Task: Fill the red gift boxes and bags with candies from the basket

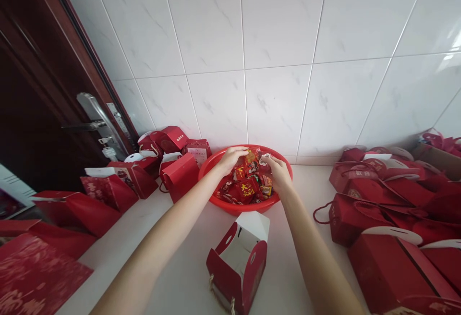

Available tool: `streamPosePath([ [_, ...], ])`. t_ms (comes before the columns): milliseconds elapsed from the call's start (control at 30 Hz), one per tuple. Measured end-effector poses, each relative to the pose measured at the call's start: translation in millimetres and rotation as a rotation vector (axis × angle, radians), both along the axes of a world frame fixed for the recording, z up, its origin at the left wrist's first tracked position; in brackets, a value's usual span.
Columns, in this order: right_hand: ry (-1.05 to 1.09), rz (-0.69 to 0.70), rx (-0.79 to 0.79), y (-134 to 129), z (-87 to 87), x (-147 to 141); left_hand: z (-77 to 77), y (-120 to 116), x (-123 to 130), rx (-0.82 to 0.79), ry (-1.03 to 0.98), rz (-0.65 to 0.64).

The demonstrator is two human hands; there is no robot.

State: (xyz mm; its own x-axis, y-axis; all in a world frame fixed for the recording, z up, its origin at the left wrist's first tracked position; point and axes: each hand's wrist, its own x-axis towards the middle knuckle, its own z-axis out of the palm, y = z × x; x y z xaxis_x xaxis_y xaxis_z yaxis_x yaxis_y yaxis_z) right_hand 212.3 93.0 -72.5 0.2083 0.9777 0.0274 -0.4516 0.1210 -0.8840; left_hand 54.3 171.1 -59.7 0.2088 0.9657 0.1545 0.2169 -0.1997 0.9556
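Observation:
A red plastic basket [242, 208] full of small wrapped sweets [248, 187] stands against the wall. Over its left side, my left hand [231, 159] has its fingers pressed together at a red and clear sweet packet [252, 154]. My right hand [279, 171] pinches a small white and red packet [265, 159] above the right side of the sweets. Between my forearms, in front of the basket, an open red gift box [237, 262] with a white inside and a rope handle sits on the white tabletop; no sweets show in it.
Red gift boxes and bags [180, 175] line the left side of the table [165, 238]. More red boxes [392, 272] crowd the right, one with a cord handle sticking out. Behind is a white tiled wall [277, 108]; a dark door [39, 65] with keys in its lock is at left.

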Motion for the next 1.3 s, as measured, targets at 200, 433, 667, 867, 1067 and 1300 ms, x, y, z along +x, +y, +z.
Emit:
streamPosePath([
  [200, 0.032, -0.058, 0.046, 1.8, -3.0, 1.0, -1.0, -3.7, -5.7, -0.03, 0.011, -0.042],
  [433, 0.078, -0.166, 0.036, 7.8, -7.8, 3.0, -14.7, 0.4, -22.6, -0.069, 0.288, -0.052],
  [667, 0.067, -0.161, 0.034, 7.1, -7.2, 1.8, -18.3, -8.3, -25.4, -0.083, 0.356, -0.157],
  [867, 0.043, -0.136, 0.037, 6.0, -5.0, 2.2, -3.5, -21.6, -12.7, -0.075, 0.151, -0.287],
  [1067, -0.001, -0.069, 0.055, 3.8, -3.3, 2.2, -0.9, -24.9, -12.7, -0.045, -0.032, -0.276],
  [1300, -0.029, -0.052, 0.08, 3.2, -2.7, 3.0, -0.3, -22.5, -13.4, -0.017, -0.14, -0.295],
])
